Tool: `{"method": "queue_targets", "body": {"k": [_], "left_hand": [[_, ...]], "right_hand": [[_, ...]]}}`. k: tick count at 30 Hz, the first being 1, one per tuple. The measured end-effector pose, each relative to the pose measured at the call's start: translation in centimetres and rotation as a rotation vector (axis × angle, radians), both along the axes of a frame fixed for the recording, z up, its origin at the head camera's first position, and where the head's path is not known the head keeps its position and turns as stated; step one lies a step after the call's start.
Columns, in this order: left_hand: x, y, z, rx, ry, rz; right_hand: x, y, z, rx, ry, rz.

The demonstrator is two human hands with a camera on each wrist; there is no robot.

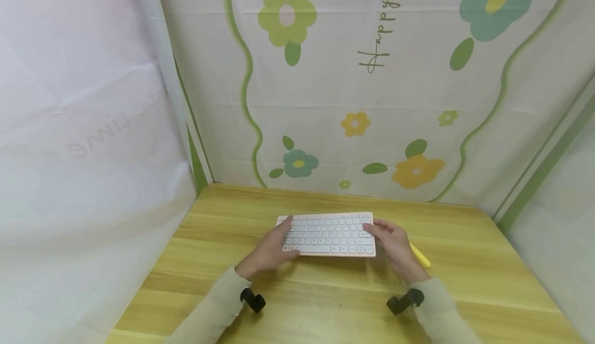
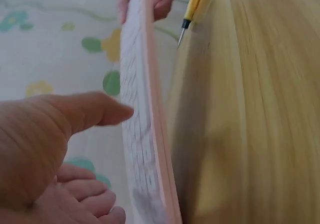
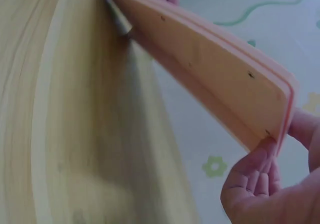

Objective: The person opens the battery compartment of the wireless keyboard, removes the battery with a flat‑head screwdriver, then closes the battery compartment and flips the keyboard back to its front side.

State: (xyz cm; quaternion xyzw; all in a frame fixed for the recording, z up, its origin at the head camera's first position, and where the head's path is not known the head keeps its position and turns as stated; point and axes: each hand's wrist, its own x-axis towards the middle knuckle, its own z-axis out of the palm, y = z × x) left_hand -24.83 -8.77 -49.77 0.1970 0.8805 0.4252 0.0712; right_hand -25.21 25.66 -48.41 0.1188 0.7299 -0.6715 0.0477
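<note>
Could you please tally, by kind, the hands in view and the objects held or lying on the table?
Hands (left hand, right hand): 2
Keyboard: 1
Yellow-handled tool: 1
Total: 4

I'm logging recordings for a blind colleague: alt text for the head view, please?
A right hand grips the right end of a white keyboard over a wooden table, while the left hand touches its left end. A yellow handle shows beside the right hand, and a flowered cloth hangs behind.

Head view bright, side cloth (image 1: 93,75) washed out; 2 wrist views dimmer, keyboard (image 2: 141,94) blurred, tabletop (image 3: 70,134) shadowed.
</note>
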Motion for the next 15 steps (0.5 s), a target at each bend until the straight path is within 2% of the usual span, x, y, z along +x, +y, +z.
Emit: {"method": "queue_targets", "body": {"k": [4,8,10,12,15], "left_hand": [[1.3,3.7,1.7,-0.129,0.193,-0.162],[2.0,7.6,2.6,-0.236,0.448,-0.244],[2.2,9.3,2.8,-0.267,0.560,-0.251],[2.2,10.5,3.0,-0.291,0.634,-0.235],[2.3,11.7,2.9,-0.318,0.699,-0.181]], "right_hand": [[0.7,-0.9,1.6,-0.106,0.007,-0.039],[1.2,-1.9,3.0,-0.169,0.029,-0.080],[1.5,-2.4,3.5,-0.202,0.050,-0.100],[1.7,-2.8,4.0,-0.240,0.076,-0.117],[1.9,-3.3,4.4,-0.277,0.094,-0.118]]}}
